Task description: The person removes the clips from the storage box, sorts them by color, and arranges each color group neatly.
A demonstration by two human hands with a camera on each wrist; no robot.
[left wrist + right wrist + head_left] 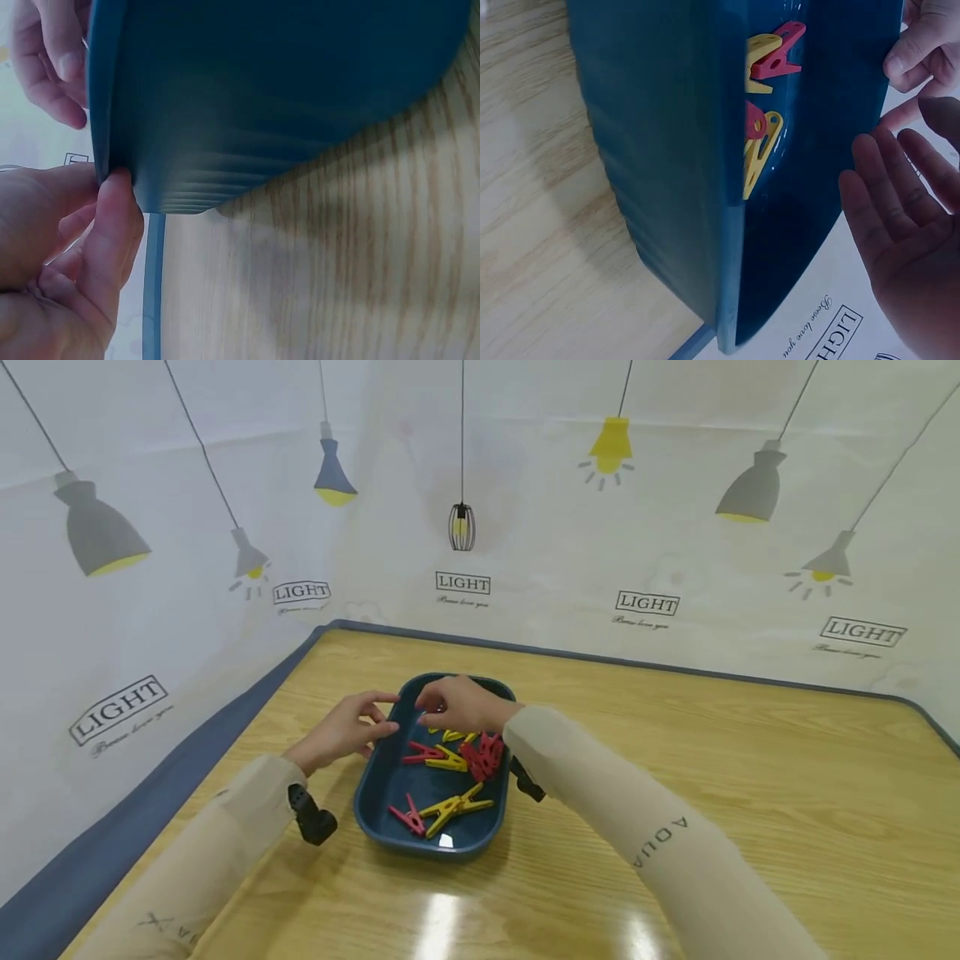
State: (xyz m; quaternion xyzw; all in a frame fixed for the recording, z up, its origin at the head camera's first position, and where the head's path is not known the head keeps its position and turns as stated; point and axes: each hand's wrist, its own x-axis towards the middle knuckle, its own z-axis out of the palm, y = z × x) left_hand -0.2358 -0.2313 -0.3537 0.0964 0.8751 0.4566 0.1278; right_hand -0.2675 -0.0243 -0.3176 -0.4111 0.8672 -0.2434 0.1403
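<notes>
A dark blue plastic tray (388, 777) holds several clothespins. Near its front end lie a pink clothespin (408, 817) and crossed yellow clothespins (453, 810); further back, a red cluster (483, 757) rests against the right side beside more yellow ones. My left hand (341, 727) pinches the tray's left rim between thumb and fingers, as the left wrist view shows up close. Over the far part of the tray is my right hand (468, 703), its fingers loosely bent. In the right wrist view its palm (922, 247) shows nothing held, and its fingertips overlap the tray's far wall.
The tray stands on a wood-grain tabletop (675, 760) bordered by a dark blue edge (570, 655). Behind and to the left hangs a white cloth (540, 543) printed with lamps and LIGHT labels. A black camera mount (311, 817) sits at the left wrist.
</notes>
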